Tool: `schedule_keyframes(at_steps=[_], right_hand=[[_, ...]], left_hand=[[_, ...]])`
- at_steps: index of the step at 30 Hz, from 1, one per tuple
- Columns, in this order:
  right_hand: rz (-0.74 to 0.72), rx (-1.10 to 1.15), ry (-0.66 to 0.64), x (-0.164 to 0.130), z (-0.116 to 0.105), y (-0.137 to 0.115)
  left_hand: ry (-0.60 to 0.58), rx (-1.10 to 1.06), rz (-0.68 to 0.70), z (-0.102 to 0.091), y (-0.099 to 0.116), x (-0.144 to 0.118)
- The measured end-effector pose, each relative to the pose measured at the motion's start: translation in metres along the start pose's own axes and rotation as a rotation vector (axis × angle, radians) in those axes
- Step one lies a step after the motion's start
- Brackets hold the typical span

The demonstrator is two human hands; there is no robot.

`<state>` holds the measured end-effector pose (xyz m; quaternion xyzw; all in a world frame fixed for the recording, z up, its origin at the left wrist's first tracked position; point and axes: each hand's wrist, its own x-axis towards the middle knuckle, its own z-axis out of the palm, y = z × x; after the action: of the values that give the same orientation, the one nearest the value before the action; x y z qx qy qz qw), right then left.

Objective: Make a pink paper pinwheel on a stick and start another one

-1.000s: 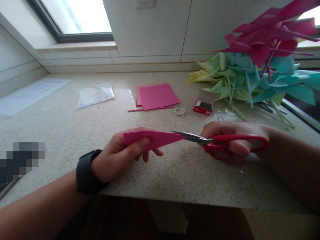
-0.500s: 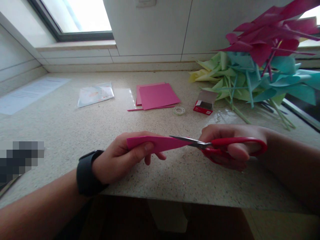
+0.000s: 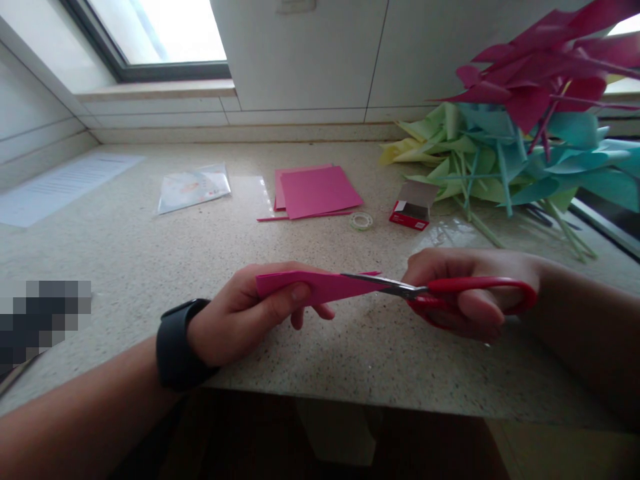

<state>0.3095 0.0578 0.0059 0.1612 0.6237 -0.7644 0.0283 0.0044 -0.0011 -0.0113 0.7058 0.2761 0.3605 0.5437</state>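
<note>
Folded pink paper (image 3: 327, 289) is pinched between the thumb and fingers of my left hand (image 3: 260, 310), held above the speckled counter near its front edge. A dark watch (image 3: 183, 343) is on that wrist. My right hand (image 3: 465, 293) grips red-handled scissors (image 3: 480, 285), with thumb and fingers through the loops. The metal blades point left and lie along the paper's narrow right end, with a thin sliver of paper showing above them. How far the cut runs is hard to make out.
Behind the hands lie pink paper sheets (image 3: 323, 193), a tape roll (image 3: 361, 221), a small red box (image 3: 410, 207) and a clear packet (image 3: 194, 190). Paper pinwheels (image 3: 530, 87) in pink, green and blue crowd the back right. A printed sheet (image 3: 65, 187) rests at the left.
The scissor blades have closed further on the pink paper, and a sliver now stands apart above them. The left hand keeps its hold; the whole view has shifted slightly.
</note>
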Motion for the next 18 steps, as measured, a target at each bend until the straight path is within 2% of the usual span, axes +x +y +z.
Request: schedule_keyframes(at_steps=[9,18], right_hand=[[0.013,0.002,0.009,-0.0023,-0.0012,0.0037],[-0.087,0.038,-0.078,0.0004,-0.0001,0.0034]], left_hand=[[0.007,-0.036,0.000,0.0007,0.0005,0.0000],[-0.047,-0.062,0.021,0.0009,0.0012,0.0015]])
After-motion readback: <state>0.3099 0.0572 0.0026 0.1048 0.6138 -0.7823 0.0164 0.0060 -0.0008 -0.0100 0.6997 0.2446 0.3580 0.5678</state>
